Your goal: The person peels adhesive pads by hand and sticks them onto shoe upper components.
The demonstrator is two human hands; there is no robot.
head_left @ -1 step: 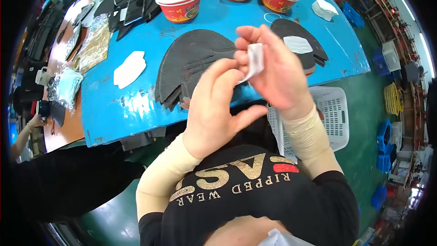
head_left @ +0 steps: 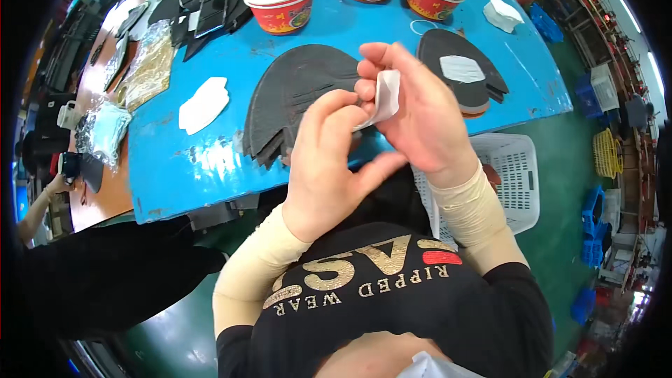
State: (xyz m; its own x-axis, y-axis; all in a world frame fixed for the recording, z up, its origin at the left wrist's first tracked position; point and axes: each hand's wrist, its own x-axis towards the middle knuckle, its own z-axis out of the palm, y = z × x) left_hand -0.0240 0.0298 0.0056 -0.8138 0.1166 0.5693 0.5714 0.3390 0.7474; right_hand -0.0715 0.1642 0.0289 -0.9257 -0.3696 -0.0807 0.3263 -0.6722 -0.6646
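A small, curled white strip [head_left: 387, 96], thin like paper or film, is held between my hands above the blue table's front edge. My right hand [head_left: 430, 122] has its fingers curled around the strip, palm turned inward. My left hand [head_left: 320, 168] bends its fingers over the strip's lower end, with its thumb stretched out apart; the fingertip contact is partly hidden. Behind my left hand lies a stack of black curved sheet pieces [head_left: 294, 87] with notched ends. Beyond my right hand sits a second black stack [head_left: 448, 45], a white patch [head_left: 462, 69] on top.
Red paper bowls [head_left: 282, 14] stand at the back of the blue table [head_left: 168, 168]. White cut pieces lie left [head_left: 204, 106] and far right [head_left: 502, 14]. Below the table edge is a white plastic basket [head_left: 521, 175]. Another person's hand [head_left: 57, 183] shows at far left.
The white strip has turned and bent slightly between my fingers. My hands have barely shifted, and the table scene sits slightly further right in view.
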